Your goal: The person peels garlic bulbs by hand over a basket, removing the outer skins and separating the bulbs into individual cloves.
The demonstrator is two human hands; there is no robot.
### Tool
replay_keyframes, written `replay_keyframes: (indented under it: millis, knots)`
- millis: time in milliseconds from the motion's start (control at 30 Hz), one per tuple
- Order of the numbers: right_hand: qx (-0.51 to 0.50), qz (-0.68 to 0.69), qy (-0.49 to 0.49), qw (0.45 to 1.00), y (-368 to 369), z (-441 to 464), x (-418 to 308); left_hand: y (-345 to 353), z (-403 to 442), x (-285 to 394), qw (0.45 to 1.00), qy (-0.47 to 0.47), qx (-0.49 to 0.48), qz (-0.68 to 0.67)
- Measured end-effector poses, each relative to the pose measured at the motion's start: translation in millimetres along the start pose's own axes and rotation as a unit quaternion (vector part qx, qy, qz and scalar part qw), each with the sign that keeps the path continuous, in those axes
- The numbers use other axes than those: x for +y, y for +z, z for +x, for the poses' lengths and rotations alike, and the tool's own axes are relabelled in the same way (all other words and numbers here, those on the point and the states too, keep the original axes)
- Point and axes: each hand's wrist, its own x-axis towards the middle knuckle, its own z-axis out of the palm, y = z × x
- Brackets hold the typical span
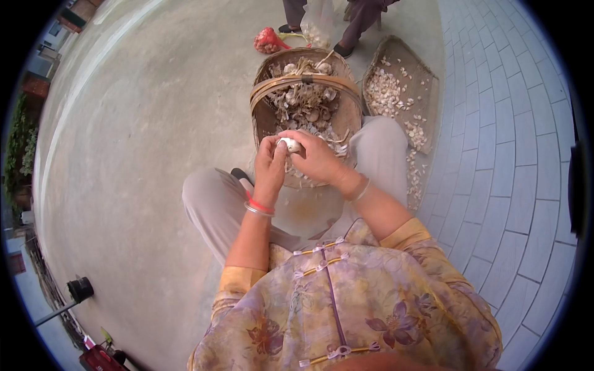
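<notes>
A whitish garlic bulb (291,145) is held between my two hands, over the near part of a wicker basket (263,127). My left hand (270,162) has its fingers closed on the bulb's left side. From the right, my right hand (317,157) grips the same bulb, its fingers bent over the top. Dry garlic heads (303,102) with stalks fill the far part of the basket, under its arched handle (307,79). Loose papery skins lie in the near part, partly hidden by my hands.
Right of the basket, a woven tray (405,117) bears many loose cloves, some spilling over its near end. Beyond the basket are a red net bag (267,41), a clear plastic bag (317,28) and another person's legs (359,25). My knees flank the basket's near end.
</notes>
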Motion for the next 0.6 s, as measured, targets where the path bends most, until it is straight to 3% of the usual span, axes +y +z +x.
replay_keyframes:
  millis: [33, 67, 100, 133, 200, 367, 533, 600]
  knots:
    - [0.000, 0.001, 0.000, 1.000, 3.1, 0.0, 5.8, -1.6, 1.8, -2.6, 1.000, 0.020, 0.011, -0.016]
    - [0.010, 0.093, 0.018, 0.995, 8.4, 0.3, 16.6, -3.7, 1.1, -5.2, 1.000, 0.020, 0.011, -0.015]
    - [0.021, 0.185, 0.035, 0.982, 10.3, 1.9, 18.5, -4.0, -1.1, 0.3, 0.999, 0.027, 0.002, 0.025]
    - [0.020, 0.185, 0.035, 0.982, 8.8, 2.3, 21.0, -4.0, -3.3, 5.7, 0.997, 0.035, -0.008, 0.064]
    - [0.001, 0.239, 0.159, 0.958, 3.8, 1.8, 22.9, 2.7, -9.3, 14.0, 0.995, 0.054, 0.002, 0.089]
    - [0.028, 0.252, 0.194, 0.948, 4.6, -0.2, 17.6, 7.3, -13.6, 15.0, 0.985, 0.081, 0.011, 0.155]
    - [0.062, 0.307, 0.188, 0.931, 6.4, 0.2, 19.7, 7.4, -10.3, 14.4, 0.998, 0.052, 0.034, 0.032]
    - [0.043, 0.409, 0.208, 0.888, 7.6, 0.0, 19.5, 6.5, -11.6, 13.6, 0.995, 0.069, 0.039, 0.056]
